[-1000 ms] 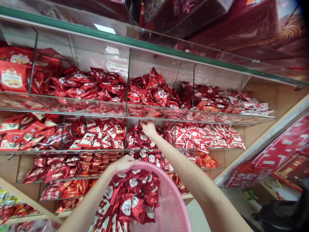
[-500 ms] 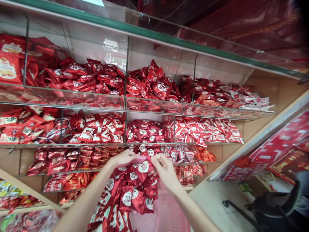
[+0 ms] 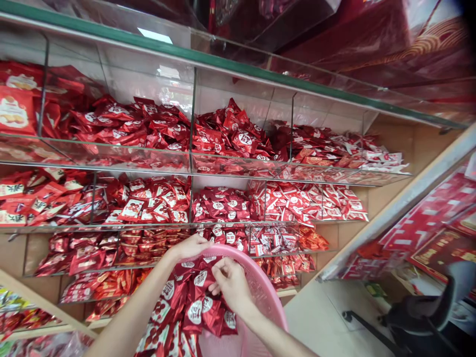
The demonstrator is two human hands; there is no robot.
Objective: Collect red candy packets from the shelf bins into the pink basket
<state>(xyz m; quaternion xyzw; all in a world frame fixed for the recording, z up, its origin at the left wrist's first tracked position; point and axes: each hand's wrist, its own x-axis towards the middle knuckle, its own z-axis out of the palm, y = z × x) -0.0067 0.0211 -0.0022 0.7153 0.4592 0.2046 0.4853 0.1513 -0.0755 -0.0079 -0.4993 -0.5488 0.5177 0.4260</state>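
Note:
A pink plastic basket (image 3: 266,282) with a mesh wall is in front of me at the lower middle. Wrapped over its far rim, my left hand (image 3: 193,246) is closed. Inside the basket lie dark red snack packets (image 3: 195,311) with white oval labels, heaped beside red-and-white packets (image 3: 156,317) with round red pictures. My right hand (image 3: 230,285) hovers over the dark red packets, fingers bent and apart, with no packet visible between them. The fingertips are close to the top packets; whether they touch cannot be made out.
Glass shelves (image 3: 223,163) with clear dividers hold red snack packets (image 3: 245,139) in several rows ahead. A green glass edge (image 3: 238,59) runs above them. A slanted wooden panel (image 3: 420,193) bounds the right side. Black chair parts (image 3: 412,317) stand on the pale floor at lower right.
The basket's rim now shows in full on the right. My right hand has moved from the far rim down and back over the packets, its fingers loosened. The left hand stays at the rim.

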